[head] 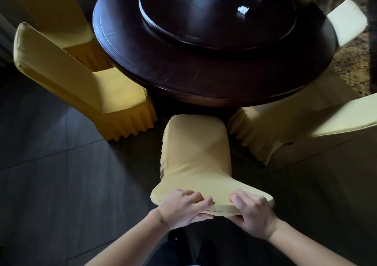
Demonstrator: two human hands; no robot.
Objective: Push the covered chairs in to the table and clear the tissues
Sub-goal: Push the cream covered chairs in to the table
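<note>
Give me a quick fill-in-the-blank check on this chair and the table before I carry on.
1. Both hands, left hand and right hand, grip the top of the chair's ____.
2. The held chair wears a ____ cover.
3. The crumpled tissues lie on the dark ____ table.

Missing words: backrest; yellow; round

Dim room; light from upper right glares on the tabletop (polished, dark) beyond the fingers. Floor shadowed; wide-angle bend, blur at edges.
</note>
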